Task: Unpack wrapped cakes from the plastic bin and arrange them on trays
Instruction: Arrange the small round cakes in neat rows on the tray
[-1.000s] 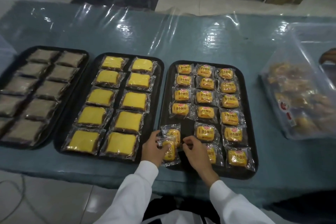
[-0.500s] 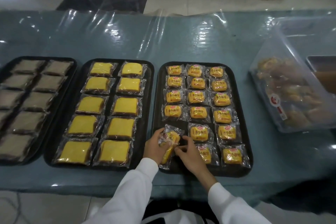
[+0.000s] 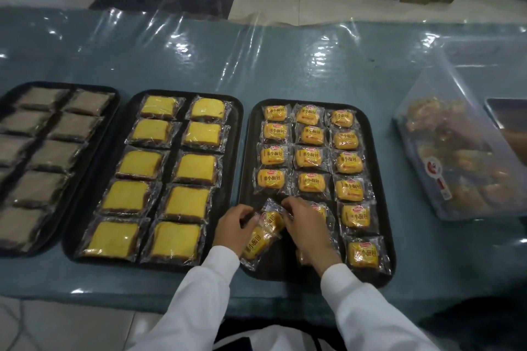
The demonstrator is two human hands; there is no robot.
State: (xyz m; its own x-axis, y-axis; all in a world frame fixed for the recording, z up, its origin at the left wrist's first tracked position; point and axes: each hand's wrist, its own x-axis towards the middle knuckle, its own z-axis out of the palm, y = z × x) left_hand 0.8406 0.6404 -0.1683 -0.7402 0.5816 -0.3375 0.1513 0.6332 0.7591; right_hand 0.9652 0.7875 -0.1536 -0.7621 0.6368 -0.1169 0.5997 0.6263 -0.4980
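Observation:
Three black trays lie side by side on the table. The right tray carries rows of small wrapped yellow cakes. At its near left corner my left hand grips a wrapped cake that lies tilted. My right hand pinches the wrapper of a second wrapped cake just above it, and covers part of the middle column. The clear plastic bin with more wrapped cakes stands to the right of the trays.
The middle tray holds larger yellow wrapped cakes in two columns. The left tray holds brown wrapped cakes. Clear plastic film covers the blue table. A metal tray edge shows beyond the bin.
The camera has moved closer and shifted slightly. Both hands stay at the near left corner of the right tray, and my right hand has moved up onto the upper of the two cakes.

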